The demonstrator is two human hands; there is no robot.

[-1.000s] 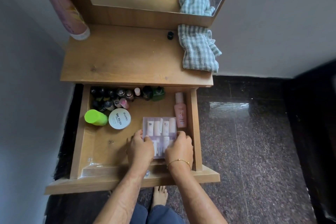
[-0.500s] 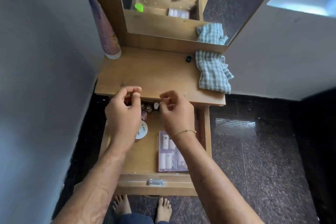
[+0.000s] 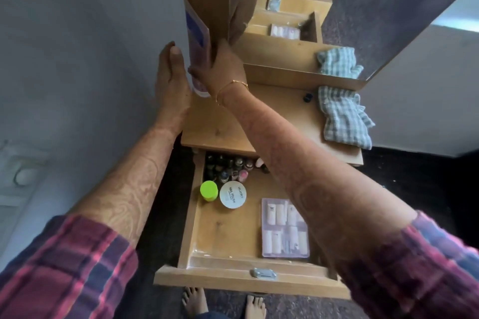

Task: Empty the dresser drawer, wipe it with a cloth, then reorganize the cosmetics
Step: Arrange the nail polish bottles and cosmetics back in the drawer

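A tall pink-and-purple bottle (image 3: 198, 44) stands at the back left of the dresser top (image 3: 272, 116), beside the mirror frame. My right hand (image 3: 220, 67) wraps around its right side. My left hand (image 3: 171, 80) lies flat against its left side, fingers straight. Below, the open drawer (image 3: 191, 217) holds several small nail polish bottles (image 3: 228, 168) at the back, a green-capped bottle (image 3: 208, 190), a white nail polish jar (image 3: 232, 197) and a clear case of small tubes (image 3: 283, 228). My right forearm hides the drawer's right side.
A checked cloth (image 3: 342, 119) lies crumpled at the back right of the dresser top, with a small black object (image 3: 307, 97) beside it. The mirror (image 3: 350, 8) rises behind. A grey wall stands close on the left. My bare feet are under the drawer front (image 3: 263, 273).
Both hands left the clear case in the drawer, rose over the dresser edge and moved to the back left, closing around the tall bottle. My head moved closer and to the left.
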